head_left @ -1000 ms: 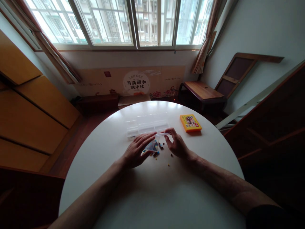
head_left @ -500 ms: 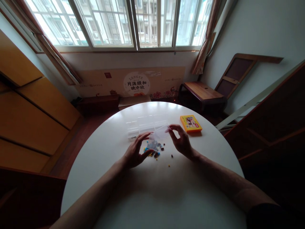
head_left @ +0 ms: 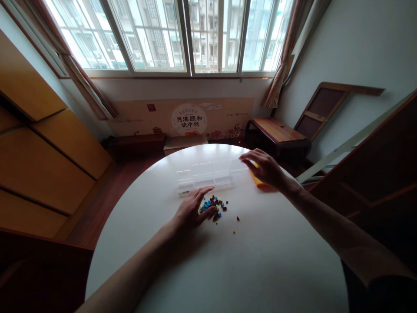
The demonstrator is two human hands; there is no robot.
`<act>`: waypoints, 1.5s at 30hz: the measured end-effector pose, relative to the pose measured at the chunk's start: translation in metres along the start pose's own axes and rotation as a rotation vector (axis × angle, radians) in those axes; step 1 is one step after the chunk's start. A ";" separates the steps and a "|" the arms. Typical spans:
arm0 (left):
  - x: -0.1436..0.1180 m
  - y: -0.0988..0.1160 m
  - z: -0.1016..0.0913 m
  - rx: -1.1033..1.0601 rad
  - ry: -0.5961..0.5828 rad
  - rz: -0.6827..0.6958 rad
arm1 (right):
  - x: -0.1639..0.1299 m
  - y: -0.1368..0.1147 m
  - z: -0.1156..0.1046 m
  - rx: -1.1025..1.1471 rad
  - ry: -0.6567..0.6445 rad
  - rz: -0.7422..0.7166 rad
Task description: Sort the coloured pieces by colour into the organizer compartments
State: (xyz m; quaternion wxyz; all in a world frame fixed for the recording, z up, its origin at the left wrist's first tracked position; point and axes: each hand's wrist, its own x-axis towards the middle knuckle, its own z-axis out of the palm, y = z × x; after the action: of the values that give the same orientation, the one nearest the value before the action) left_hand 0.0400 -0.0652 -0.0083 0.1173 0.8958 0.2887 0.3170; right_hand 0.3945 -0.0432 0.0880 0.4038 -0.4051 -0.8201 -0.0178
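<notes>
Small bricks point(head_left: 213, 205) just beside L hand point(head_left: 192, 210), prob. touching fingertips.

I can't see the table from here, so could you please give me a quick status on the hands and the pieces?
Left hand open, resting against small coloured pieces. Right hand over yellow box, grip unclear. Clear organizer beyond pieces.

Bright daylight through window point(head_left: 182, 34); room dim, table point(head_left: 228, 269) glares, edges bowed by wide lens.

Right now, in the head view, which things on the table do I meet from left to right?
left hand → pile of small coloured pieces → lone dark piece → right hand
</notes>
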 end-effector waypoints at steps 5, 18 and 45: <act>-0.003 -0.002 -0.001 0.005 -0.037 0.007 | 0.017 0.046 -0.002 -0.130 -0.058 0.059; -0.005 0.000 -0.004 0.026 -0.037 0.022 | 0.021 0.084 0.035 -0.243 -0.206 0.042; -0.006 -0.007 0.001 0.323 0.180 -0.215 | 0.006 0.078 0.057 -0.205 -0.141 0.120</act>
State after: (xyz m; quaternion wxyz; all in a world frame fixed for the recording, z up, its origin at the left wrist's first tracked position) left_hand 0.0338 -0.0632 -0.0142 -0.0209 0.8350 0.4389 0.3312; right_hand 0.4078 0.0333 0.0303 0.3019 -0.4929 -0.8145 -0.0489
